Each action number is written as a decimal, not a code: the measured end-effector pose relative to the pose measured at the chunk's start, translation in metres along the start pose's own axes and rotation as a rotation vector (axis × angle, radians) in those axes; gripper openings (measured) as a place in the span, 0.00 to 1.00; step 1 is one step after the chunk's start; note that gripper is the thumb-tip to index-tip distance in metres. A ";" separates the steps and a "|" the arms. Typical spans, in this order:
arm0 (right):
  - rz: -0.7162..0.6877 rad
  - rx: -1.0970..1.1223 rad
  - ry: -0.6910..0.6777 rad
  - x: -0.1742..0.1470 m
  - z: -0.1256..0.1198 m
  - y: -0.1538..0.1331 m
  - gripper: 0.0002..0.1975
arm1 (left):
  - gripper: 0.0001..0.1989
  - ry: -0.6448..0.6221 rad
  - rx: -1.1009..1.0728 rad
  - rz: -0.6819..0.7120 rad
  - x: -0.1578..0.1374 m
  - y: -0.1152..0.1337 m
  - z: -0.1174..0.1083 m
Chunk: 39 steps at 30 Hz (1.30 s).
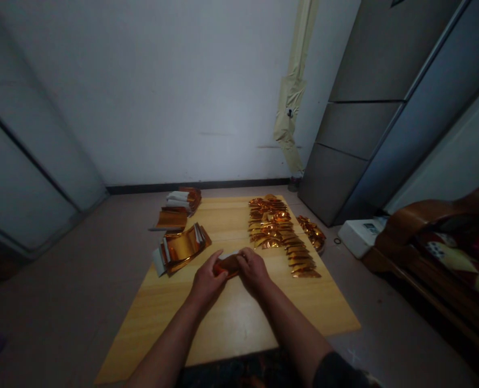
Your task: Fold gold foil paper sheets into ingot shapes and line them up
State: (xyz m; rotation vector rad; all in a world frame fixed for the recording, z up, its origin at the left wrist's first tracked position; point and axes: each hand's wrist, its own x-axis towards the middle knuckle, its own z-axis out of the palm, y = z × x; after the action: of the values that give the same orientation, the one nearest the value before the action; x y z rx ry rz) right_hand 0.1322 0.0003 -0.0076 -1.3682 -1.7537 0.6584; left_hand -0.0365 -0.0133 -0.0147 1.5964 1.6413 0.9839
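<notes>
Between my two hands, above the middle of the wooden table, is a sheet of copper-gold foil paper (pixel 230 264), curved along its length. My left hand (pixel 209 280) grips its left end, thumb on the near side. The right end is pinched in my right hand (pixel 255 269). Left of my hands lies a stack of curled gold foil paper (pixel 182 245) with white-backed edges. Off to the right, folded gold foil pieces (pixel 269 221) overlap in rows, and a shorter row (pixel 302 258) runs toward the near right.
More foil paper stacks (pixel 172 218) sit at the table's far left corner. Past the right edge of the table (pixel 231 328) is a container of gold pieces (pixel 312 233). A grey refrigerator (pixel 356 118), a white box (pixel 358 237) and a wooden seat (pixel 421 231) stand on the right.
</notes>
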 end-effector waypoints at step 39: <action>0.260 -0.605 -0.154 0.024 0.014 -0.017 0.11 | 0.16 0.221 0.292 0.184 0.002 -0.029 0.022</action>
State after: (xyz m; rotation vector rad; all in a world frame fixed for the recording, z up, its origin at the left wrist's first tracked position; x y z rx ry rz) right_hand 0.1089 0.0192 0.0050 -2.0252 -2.0099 0.3827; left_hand -0.0330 -0.0094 -0.0507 1.9166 1.8825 1.0847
